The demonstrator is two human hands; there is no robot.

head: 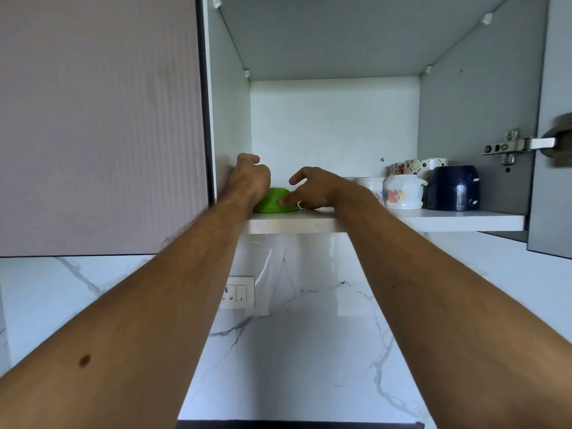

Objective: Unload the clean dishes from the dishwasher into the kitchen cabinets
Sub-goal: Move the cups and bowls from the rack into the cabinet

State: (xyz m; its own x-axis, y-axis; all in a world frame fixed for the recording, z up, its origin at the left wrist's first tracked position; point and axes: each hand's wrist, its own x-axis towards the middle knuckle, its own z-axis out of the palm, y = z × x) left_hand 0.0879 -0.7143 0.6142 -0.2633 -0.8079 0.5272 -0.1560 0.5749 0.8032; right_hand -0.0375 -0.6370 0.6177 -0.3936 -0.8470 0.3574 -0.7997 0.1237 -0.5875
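Observation:
A green bowl [274, 202] sits upside down on the cabinet shelf [448, 219], at its left end. My left hand [249, 178] is above the bowl's left side with its fingers curled, and most of the bowl's left part is hidden behind it. My right hand [309, 188] is at the bowl's right side, thumb against the rim and fingers spread over it. Whether either hand still grips the bowl is unclear.
On the shelf's right half stand a white floral mug [402, 193], a dark blue mug [453, 188] and patterned cups [414, 167] behind. The cabinet door [554, 119] hangs open at right. A closed cabinet door [102, 125] is at left. Below is a marble backsplash with a socket plate [238, 292].

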